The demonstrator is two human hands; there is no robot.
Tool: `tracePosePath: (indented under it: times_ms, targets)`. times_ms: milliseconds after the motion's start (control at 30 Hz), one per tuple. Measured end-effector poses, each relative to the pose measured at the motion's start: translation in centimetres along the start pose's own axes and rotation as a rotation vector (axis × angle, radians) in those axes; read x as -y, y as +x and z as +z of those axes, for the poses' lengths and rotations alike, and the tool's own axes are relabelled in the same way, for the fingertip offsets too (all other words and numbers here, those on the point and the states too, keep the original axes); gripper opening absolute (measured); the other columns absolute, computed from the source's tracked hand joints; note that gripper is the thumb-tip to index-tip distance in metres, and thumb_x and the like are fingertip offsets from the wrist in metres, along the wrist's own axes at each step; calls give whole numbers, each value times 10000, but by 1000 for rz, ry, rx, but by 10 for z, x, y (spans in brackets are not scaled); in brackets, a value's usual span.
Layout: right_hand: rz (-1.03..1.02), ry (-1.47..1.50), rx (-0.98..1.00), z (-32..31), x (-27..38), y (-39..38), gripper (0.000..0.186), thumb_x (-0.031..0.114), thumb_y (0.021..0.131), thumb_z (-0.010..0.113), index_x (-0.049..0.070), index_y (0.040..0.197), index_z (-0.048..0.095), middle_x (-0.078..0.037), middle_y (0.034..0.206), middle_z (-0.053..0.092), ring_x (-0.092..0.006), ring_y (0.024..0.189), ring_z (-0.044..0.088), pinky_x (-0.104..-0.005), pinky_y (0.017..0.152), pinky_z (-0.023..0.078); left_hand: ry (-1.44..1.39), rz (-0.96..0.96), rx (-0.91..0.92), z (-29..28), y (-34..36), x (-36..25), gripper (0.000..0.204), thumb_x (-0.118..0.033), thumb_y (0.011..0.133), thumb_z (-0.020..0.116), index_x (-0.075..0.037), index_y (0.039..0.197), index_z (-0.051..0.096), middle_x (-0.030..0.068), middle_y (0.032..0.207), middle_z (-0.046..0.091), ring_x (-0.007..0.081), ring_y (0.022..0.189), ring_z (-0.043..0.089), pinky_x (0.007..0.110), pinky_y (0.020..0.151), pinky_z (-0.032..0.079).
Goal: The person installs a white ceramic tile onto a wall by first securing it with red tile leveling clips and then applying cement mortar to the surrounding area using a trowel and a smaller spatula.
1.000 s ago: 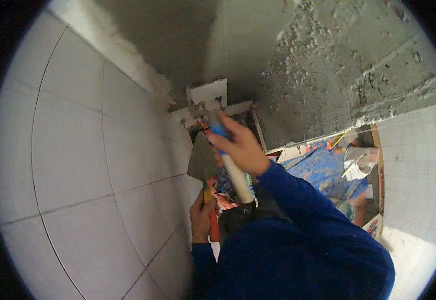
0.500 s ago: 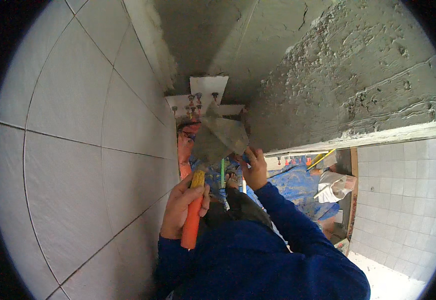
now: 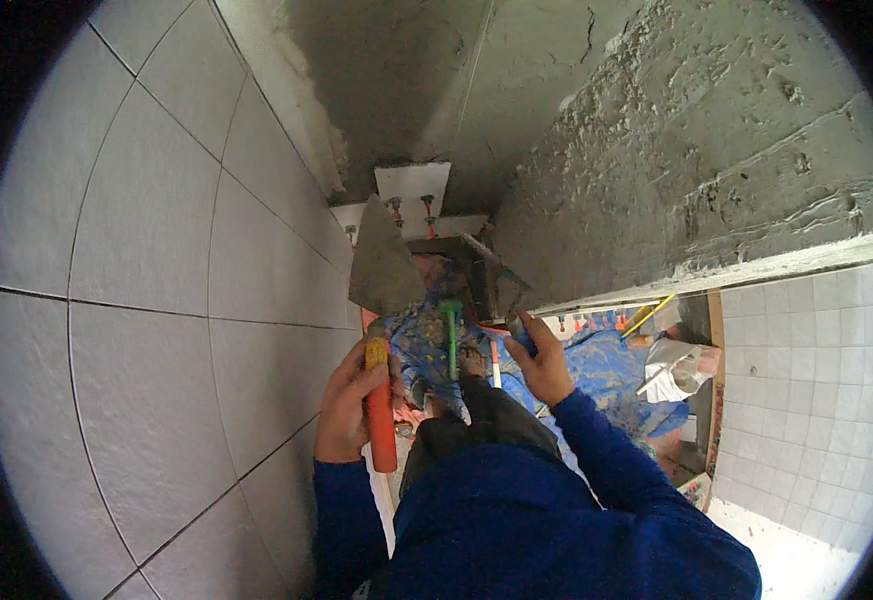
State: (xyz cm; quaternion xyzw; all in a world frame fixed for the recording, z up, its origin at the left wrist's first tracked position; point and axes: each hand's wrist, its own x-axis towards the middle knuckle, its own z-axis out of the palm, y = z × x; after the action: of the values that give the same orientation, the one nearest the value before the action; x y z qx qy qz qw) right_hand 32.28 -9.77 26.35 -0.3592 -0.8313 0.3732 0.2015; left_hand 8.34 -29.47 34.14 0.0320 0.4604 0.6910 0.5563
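In my left hand [image 3: 348,405] is a trowel with an orange and yellow handle [image 3: 380,430]. My fingers wrap round the handle, and the broad pointed grey blade [image 3: 382,265] extends away from me, close to the tiled wall. My right hand [image 3: 544,368] grips the short handle of a second trowel-like tool [image 3: 498,262]. Its thin blade shows almost edge-on beside the rough mortar wall, so its full shape is hidden. A gap separates the two blades. Between my hands, lower down, a green T-shaped tool [image 3: 451,335] is visible near my feet.
Large grey tiles cover the left wall [image 3: 146,240]. Wet grey mortar [image 3: 696,150] coats the facing and right walls. White tile pieces with red and black clips [image 3: 414,182] stand low ahead. Blue sheeting [image 3: 596,380] covers the floor; a white bag [image 3: 671,370] lies at right.
The two blades, overlapping before, have come apart. My left trowel has swung left with its blade turned flatter to view; my right hand has shifted right and slightly down, its blade now edge-on.
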Motion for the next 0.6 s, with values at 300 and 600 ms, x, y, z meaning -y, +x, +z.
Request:
tracePosePath:
  times_ms: [300, 600]
  targets:
    - [488, 575, 712, -60, 23, 81, 490, 445, 1066, 509, 11, 1243, 654, -24, 607, 519, -98, 495, 465, -269, 490, 364, -4, -131, 101, -24, 30, 7, 474, -250, 984, 631, -35, 1383, 491, 69, 869, 595, 135, 600, 563, 254, 501, 447]
    - [162, 292, 322, 21, 12, 110, 568, 311, 983, 659, -21, 1424, 525, -223, 1184, 671, -287, 964, 691, -400, 888, 532, -7, -70, -132, -60, 49, 22, 470, -281, 999, 645, -67, 1403, 536, 48, 864, 604, 92, 614, 562, 248, 494, 449]
